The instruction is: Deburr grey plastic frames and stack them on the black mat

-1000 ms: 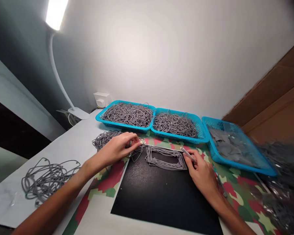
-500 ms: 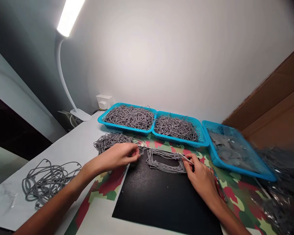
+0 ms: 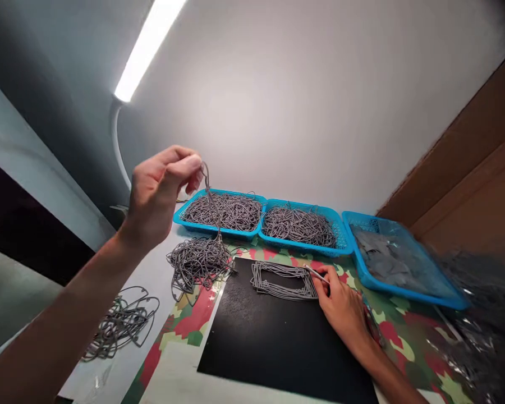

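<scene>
My left hand (image 3: 168, 185) is raised in front of the wall, fingers pinched on a thin grey cord (image 3: 210, 202) that hangs down to a tangled pile of grey cords (image 3: 197, 258). My right hand (image 3: 339, 297) rests at the right of a black mat (image 3: 269, 342), closed round a slim pale stick-like tool (image 3: 315, 274). The tool's tip is at the right end of a flat rectangular bundle of grey cord loops (image 3: 284, 280) lying on the mat. Whether the tip touches the loops I cannot tell.
Two blue baskets (image 3: 219, 229) (image 3: 303, 247) full of grey cords stand along the wall. A third blue basket (image 3: 408, 289) at the right holds clear plastic bags. More grey cords (image 3: 122, 325) lie at the left. A lamp (image 3: 149, 50) and a cardboard box (image 3: 458, 163) flank the table.
My left hand has risen up and leftward from beside the pile, drawing a grey cord upward. My right hand keeps its place with the stick-like tool. The camera view has shifted slightly.
</scene>
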The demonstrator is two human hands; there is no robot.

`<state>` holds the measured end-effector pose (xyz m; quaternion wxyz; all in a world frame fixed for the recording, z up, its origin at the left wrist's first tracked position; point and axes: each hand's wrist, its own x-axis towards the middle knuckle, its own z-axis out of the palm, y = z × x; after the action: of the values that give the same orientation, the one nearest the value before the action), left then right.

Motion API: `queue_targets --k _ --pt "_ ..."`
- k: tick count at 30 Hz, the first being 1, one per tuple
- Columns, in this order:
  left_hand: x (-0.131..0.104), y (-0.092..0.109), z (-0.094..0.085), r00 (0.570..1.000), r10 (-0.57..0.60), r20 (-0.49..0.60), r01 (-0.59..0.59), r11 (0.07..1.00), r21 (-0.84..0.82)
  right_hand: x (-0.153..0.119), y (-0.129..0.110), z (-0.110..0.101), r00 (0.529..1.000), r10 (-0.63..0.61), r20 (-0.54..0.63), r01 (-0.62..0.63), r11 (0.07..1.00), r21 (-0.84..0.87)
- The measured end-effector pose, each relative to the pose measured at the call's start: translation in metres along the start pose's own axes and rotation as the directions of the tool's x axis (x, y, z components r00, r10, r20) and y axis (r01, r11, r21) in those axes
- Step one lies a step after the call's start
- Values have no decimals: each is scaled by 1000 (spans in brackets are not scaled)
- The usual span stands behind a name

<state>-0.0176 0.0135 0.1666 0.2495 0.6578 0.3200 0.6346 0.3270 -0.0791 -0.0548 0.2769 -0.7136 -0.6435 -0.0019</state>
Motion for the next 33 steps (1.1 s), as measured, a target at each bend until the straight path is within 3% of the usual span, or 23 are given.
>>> queue_targets --k 3,5,6,8,11,13,15,17,19,21,24,30,31,33 --pt "-4 33 8 996 31 78 -38 996 81 -1 -2 -6 999 -30 -43 33 997 70" --pt "-29 40 21 978 -9 209 -20 991 135 -3 -4 -11 996 -54 -73 62 992 114" --pt "-46 38 30 949 -76 307 30 988 154 -3 -5 -14 994 -63 -86 75 988 133" --pt "-86 27 51 845 -157 512 82 983 165 -4 -7 -18 992 -74 -102 90 982 165" --pt "-141 2 82 660 -270 701 201 963 181 -5 -7 -22 992 -81 -95 99 973 206" --pt "-162 -13 92 523 -309 794 293 940 173 -5 -7 -25 993 -97 -63 110 965 238" --pt "-167 -26 90 432 -308 847 311 933 181 -7 -10 -30 991 -136 -11 133 951 279" --pt "-161 -39 77 425 -310 850 239 945 225 -10 -17 -38 977 -203 70 169 928 333" --pt "-151 -53 56 461 -314 830 98 948 304 -14 -26 -47 935 -296 194 206 901 381" --pt "-145 -66 34 430 -347 834 4 924 383 -20 -35 -54 868 -370 330 248 901 356" --pt "-148 -77 8 403 -437 804 25 884 468 -27 -42 -56 789 -442 427 341 893 294" --pt "-151 -78 -13 352 -470 809 117 880 460 -31 -41 -52 720 -514 465 405 857 320" --pt "-147 -79 -16 351 -475 807 127 878 461 -30 -40 -52 713 -518 473 406 855 323" --pt "-137 -83 -24 392 -488 780 119 868 482 -30 -40 -53 704 -519 484 404 854 328"
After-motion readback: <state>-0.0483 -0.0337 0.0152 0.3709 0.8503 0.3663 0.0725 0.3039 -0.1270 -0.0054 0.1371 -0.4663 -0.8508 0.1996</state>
